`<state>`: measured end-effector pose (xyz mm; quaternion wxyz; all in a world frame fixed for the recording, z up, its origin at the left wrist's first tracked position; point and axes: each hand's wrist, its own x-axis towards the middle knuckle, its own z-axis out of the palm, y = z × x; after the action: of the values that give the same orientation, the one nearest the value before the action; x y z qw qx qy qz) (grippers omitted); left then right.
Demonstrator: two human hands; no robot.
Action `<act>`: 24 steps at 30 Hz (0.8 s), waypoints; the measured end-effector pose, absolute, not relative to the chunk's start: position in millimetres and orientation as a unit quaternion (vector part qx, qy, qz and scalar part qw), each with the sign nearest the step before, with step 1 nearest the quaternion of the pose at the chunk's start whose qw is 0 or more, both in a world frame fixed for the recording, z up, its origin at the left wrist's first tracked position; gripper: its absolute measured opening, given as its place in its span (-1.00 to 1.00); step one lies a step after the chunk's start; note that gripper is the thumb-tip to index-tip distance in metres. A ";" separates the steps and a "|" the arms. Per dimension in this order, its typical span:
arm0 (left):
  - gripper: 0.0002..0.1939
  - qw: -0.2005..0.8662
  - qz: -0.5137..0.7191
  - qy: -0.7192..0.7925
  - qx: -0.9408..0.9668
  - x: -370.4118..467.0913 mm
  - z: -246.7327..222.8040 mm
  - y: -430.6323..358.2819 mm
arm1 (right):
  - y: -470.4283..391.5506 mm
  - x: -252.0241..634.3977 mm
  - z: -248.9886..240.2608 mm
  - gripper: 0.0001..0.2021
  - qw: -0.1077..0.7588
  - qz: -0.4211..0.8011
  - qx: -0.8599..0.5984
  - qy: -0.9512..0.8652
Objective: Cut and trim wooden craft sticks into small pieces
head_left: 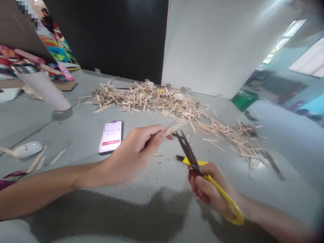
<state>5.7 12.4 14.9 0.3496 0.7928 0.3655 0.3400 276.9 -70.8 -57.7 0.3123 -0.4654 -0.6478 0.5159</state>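
Note:
My left hand [136, 148] pinches a flat wooden strip [179, 126] between thumb and fingers, with a small printed mark near the fingertips. In my right hand [216, 184] is a pair of scissors [190, 153] with yellow and red handles. Their dark blades are slightly parted and point up toward the strip, close to my left fingertips. Whether the blades touch the strip, I cannot tell. A yellow object with a black tip [186, 160] shows behind the scissors, partly hidden by the blades and my right hand.
A long heap of wooden strips [141, 96] spreads across the grey table toward the right. A phone showing a timer [110, 136] lies left of my left hand. Farther left are a white mouse [27, 149], loose strips [58, 156] and a tumbler [44, 86]. Panels [113, 37] stand behind.

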 end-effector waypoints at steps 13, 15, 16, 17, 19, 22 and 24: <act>-0.64 0.321 0.327 0.363 0.811 6.2 10.9 13.4 | -71.5 271.9 -47.8 -0.46 0.270 0.501 -0.466 -0.677; -0.63 0.316 0.328 0.363 0.813 5.6 12.3 13.1 | -71.6 270.7 -46.0 -0.47 0.267 0.497 -0.467 -0.681; -0.63 0.313 0.331 0.364 0.813 5.1 13.3 12.9 | -71.5 270.2 -45.4 -0.47 0.267 0.496 -0.468 -0.681; -0.62 0.310 0.335 0.366 0.811 4.5 14.3 12.8 | -71.5 269.7 -44.9 -0.48 0.268 0.495 -0.469 -0.680; -0.62 0.306 0.342 0.367 0.809 3.3 16.1 12.6 | -71.4 269.1 -44.4 -0.48 0.268 0.497 -0.470 -0.679; -0.65 0.307 0.331 0.362 0.816 2.4 16.7 12.5 | -71.5 269.2 -44.4 -0.48 0.269 0.499 -0.468 -0.678; -0.65 0.310 0.319 0.357 0.821 2.4 15.7 12.4 | -71.5 269.8 -45.0 -0.48 0.270 0.497 -0.470 -0.677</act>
<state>2.4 12.4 15.7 0.3104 0.8213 0.3568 0.3192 269.8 -71.5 -45.0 0.2700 -0.4703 -0.6772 0.4973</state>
